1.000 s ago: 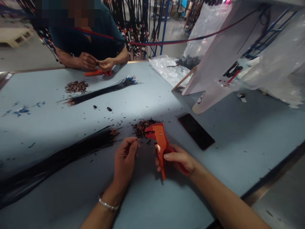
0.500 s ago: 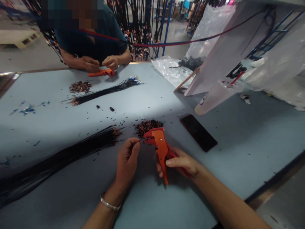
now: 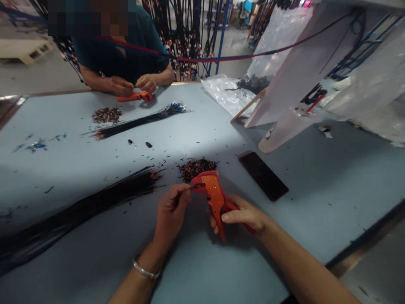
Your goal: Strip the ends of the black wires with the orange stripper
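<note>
My right hand [image 3: 238, 217] is wrapped round the handles of an orange and red wire stripper [image 3: 214, 192], whose jaws point left. Between thumb and fingers, my left hand [image 3: 173, 207] pinches a thin black wire [image 3: 193, 185]. The wire's tip lies at the stripper's jaws; how far in it reaches I cannot tell. Just behind the tool is a heap of short black offcuts [image 3: 193, 168], some coppery. To the left stretches a long bundle of black wires [image 3: 104, 200] with copper-coloured ends towards my left hand.
A phone [image 3: 263, 175] lies right of the stripper, near a standing white panel [image 3: 284, 63] and a clear cup [image 3: 278, 131]. Across the table [image 3: 95, 169], a person's hands [image 3: 134, 85] are above another orange stripper [image 3: 134, 96], near a second wire bundle [image 3: 139, 121].
My left hand has moved slightly right, bringing the wire to the stripper's jaws. The stripper's handles have shifted a little in my right hand.
</note>
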Demonstrator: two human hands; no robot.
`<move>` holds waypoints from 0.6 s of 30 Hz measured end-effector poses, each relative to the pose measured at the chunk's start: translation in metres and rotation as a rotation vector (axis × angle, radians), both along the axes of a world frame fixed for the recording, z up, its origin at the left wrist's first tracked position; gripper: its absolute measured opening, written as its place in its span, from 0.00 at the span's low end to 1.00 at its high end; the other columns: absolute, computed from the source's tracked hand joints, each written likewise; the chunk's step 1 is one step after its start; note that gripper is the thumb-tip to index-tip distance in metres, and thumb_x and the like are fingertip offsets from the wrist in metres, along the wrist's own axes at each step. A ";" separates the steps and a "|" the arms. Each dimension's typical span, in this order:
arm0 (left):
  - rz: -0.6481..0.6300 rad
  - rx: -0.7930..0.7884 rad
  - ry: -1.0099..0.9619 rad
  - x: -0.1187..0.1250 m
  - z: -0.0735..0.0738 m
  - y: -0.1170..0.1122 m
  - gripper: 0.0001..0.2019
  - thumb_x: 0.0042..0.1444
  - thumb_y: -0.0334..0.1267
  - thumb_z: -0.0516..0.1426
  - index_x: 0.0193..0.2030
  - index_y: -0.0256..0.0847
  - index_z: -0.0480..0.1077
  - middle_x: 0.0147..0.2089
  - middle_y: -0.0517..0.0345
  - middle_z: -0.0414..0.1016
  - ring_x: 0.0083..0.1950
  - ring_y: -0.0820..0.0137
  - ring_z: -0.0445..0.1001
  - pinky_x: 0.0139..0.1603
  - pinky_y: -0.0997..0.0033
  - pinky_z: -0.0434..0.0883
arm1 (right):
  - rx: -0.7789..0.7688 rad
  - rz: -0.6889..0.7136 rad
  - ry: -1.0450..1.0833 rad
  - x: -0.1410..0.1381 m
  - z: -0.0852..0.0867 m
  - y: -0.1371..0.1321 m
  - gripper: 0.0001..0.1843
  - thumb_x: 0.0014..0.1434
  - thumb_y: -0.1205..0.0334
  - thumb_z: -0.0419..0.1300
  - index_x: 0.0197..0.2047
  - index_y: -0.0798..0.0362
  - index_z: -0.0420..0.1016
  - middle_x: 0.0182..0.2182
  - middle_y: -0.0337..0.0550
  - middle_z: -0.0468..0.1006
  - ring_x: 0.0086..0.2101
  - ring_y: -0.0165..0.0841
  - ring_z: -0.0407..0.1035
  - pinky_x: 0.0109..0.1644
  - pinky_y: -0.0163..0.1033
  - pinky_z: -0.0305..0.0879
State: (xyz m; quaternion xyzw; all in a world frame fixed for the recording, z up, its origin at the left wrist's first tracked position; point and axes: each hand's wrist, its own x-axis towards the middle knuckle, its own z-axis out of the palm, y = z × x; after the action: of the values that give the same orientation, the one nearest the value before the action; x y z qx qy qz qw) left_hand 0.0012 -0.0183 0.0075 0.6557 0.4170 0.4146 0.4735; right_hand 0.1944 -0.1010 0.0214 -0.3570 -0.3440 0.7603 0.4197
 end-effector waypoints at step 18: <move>-0.014 0.053 0.031 -0.001 0.006 -0.001 0.07 0.58 0.39 0.56 0.32 0.40 0.73 0.25 0.62 0.69 0.27 0.75 0.66 0.29 0.78 0.65 | 0.029 0.001 -0.093 0.000 0.002 0.001 0.22 0.51 0.50 0.68 0.41 0.59 0.72 0.29 0.43 0.73 0.27 0.31 0.69 0.27 0.34 0.68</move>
State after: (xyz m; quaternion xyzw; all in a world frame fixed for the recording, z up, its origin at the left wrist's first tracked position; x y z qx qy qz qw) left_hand 0.0001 -0.0197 0.0135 0.6772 0.4085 0.4121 0.4525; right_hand 0.1945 -0.1004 0.0232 -0.3857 -0.3740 0.7381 0.4080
